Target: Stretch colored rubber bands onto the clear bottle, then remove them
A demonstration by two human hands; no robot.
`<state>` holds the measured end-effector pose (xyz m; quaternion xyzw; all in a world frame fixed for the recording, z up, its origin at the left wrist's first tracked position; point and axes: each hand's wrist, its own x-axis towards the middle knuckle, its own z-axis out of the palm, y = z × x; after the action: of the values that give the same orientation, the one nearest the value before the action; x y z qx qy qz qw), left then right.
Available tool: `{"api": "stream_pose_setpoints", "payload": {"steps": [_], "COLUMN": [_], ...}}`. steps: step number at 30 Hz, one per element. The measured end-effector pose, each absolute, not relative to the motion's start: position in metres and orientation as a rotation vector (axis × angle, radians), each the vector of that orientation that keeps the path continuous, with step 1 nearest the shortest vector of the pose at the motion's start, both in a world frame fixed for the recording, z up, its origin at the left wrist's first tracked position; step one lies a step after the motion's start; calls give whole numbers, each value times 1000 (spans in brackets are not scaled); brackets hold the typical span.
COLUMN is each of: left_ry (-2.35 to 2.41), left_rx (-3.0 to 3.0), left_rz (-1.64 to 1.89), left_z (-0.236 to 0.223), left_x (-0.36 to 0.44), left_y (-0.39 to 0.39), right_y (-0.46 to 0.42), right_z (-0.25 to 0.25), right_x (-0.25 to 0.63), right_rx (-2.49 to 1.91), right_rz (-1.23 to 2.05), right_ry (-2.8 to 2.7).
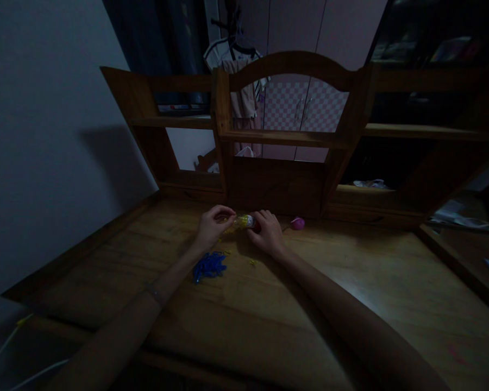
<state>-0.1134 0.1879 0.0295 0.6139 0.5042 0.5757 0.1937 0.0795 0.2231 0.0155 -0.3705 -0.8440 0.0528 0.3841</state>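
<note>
A small clear bottle point(245, 220) with yellow bits inside lies on its side between my hands near the back of the desk. My right hand point(267, 232) is closed around its right end. At the bottle's left end, my left hand point(215, 226) has thumb and fingertips pinched together; what they hold, if anything, is too small to make out. A pile of blue pieces point(210, 266) lies on the wood below my left hand. Several small yellow pieces point(252, 262) are scattered around the pile and under my hands. To the right of my right hand sits a round pink object point(298, 223).
The wooden desk point(350, 282) has a raised shelf unit point(285, 140) along its back edge. A wall point(65, 136) stands at the left. A pale cable point(8, 347) hangs at the lower left. Papers point(458, 214) lie at the far right. The room is dim.
</note>
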Motion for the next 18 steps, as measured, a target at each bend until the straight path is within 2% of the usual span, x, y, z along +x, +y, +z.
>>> {"api": "stream_pose_setpoints", "payload": {"steps": [18], "left_ry": [1348], "left_rx": [1973], "left_rz": [1527], "left_z": [34], "left_x": [-110], "left_y": [180], "right_y": [227], "right_z": [13], "right_x": [79], "right_rx": [-974], "right_rz": [164], "right_ry": [-2093]}}
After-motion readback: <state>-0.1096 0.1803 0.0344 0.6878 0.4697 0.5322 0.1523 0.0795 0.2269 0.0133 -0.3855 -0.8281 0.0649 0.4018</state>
